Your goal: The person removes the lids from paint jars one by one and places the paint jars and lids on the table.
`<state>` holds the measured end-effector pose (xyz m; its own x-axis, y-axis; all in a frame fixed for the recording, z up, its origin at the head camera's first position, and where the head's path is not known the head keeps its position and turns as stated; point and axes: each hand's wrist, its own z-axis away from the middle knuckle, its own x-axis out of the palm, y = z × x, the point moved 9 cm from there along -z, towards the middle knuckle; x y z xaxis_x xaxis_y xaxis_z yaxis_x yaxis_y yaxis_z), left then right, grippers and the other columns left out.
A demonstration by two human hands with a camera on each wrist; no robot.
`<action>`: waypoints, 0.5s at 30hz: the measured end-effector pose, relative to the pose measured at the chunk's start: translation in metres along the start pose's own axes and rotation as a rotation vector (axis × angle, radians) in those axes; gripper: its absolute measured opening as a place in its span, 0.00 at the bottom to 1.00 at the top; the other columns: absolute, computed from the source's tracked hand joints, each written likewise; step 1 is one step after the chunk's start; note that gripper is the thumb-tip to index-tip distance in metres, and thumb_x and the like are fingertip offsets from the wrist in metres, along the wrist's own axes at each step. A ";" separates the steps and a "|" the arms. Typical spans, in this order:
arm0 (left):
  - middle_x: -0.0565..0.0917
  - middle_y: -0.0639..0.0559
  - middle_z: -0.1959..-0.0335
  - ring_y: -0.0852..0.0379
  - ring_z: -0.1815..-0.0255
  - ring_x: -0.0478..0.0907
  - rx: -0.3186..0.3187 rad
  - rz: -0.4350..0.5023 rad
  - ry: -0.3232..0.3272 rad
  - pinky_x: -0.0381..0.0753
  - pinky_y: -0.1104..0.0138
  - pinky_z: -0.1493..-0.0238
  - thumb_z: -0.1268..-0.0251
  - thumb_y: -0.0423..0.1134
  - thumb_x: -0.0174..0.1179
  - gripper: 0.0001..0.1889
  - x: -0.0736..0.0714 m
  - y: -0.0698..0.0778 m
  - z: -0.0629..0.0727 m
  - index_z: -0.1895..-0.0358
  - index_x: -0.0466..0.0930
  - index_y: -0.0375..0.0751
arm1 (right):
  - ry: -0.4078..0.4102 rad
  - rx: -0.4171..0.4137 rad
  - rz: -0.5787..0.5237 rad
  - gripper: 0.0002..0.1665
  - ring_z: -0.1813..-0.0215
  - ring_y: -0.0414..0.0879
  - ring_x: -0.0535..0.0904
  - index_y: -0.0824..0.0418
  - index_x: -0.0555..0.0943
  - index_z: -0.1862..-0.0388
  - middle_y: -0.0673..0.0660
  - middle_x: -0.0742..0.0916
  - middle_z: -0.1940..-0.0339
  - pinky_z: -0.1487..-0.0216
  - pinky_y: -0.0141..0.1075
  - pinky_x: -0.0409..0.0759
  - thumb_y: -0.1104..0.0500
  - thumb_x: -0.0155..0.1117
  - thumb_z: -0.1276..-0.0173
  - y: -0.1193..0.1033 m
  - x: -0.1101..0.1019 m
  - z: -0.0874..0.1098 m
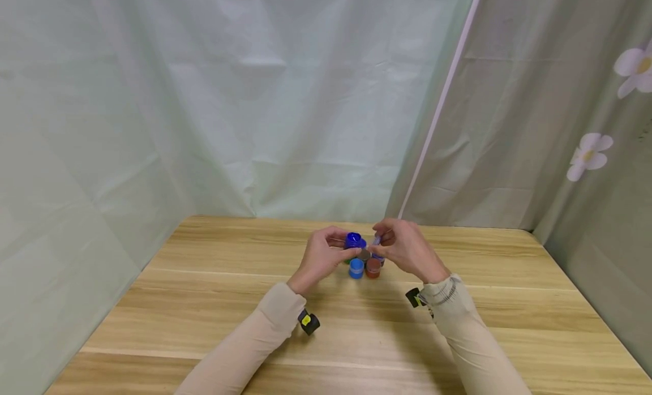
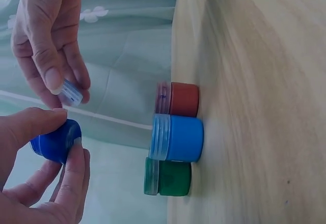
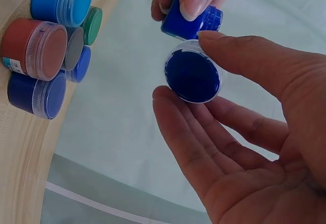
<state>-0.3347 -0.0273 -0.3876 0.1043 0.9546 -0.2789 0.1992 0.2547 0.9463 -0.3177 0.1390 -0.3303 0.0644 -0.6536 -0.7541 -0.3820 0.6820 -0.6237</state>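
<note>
A small deep-blue paint jar without its lid is pinched between the thumb and fingers of my left hand, above the table. Its threaded neck shows in the right wrist view. My right hand holds a clear round lid between thumb and fingertips, close beside the jar's mouth. Dark blue paint coats the inside of this lid, which faces the right wrist camera. Below the hands stand a light blue jar and a red-brown jar, both lidded.
More lidded jars stand in the same cluster: a green jar, a grey jar, a navy jar and a blue jar. The wooden table ends at a pale curtain behind.
</note>
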 end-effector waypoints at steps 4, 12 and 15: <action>0.88 0.46 0.52 0.51 0.53 0.86 0.001 0.007 0.005 0.89 0.60 0.52 0.43 0.38 0.76 0.17 -0.003 0.001 0.000 0.50 0.86 0.43 | 0.004 -0.025 0.023 0.24 0.55 0.48 0.87 0.67 0.84 0.43 0.57 0.89 0.55 0.53 0.41 0.88 0.56 0.75 0.35 -0.001 0.000 -0.001; 0.88 0.48 0.54 0.52 0.53 0.86 -0.003 -0.021 0.015 0.88 0.60 0.52 0.41 0.40 0.75 0.17 -0.008 -0.001 -0.003 0.49 0.86 0.44 | 0.016 -0.054 0.077 0.21 0.55 0.48 0.84 0.66 0.84 0.44 0.58 0.85 0.54 0.51 0.43 0.87 0.57 0.72 0.32 0.001 0.000 -0.003; 0.89 0.47 0.53 0.53 0.53 0.86 -0.008 -0.018 0.012 0.88 0.61 0.52 0.40 0.40 0.75 0.17 -0.009 -0.001 -0.004 0.49 0.86 0.43 | 0.019 -0.052 0.082 0.21 0.55 0.47 0.84 0.66 0.84 0.44 0.58 0.84 0.55 0.51 0.42 0.87 0.57 0.70 0.32 0.002 0.000 -0.004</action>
<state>-0.3394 -0.0359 -0.3854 0.0888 0.9516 -0.2942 0.1937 0.2733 0.9422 -0.3217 0.1388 -0.3306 0.0133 -0.6028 -0.7978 -0.4328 0.7158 -0.5480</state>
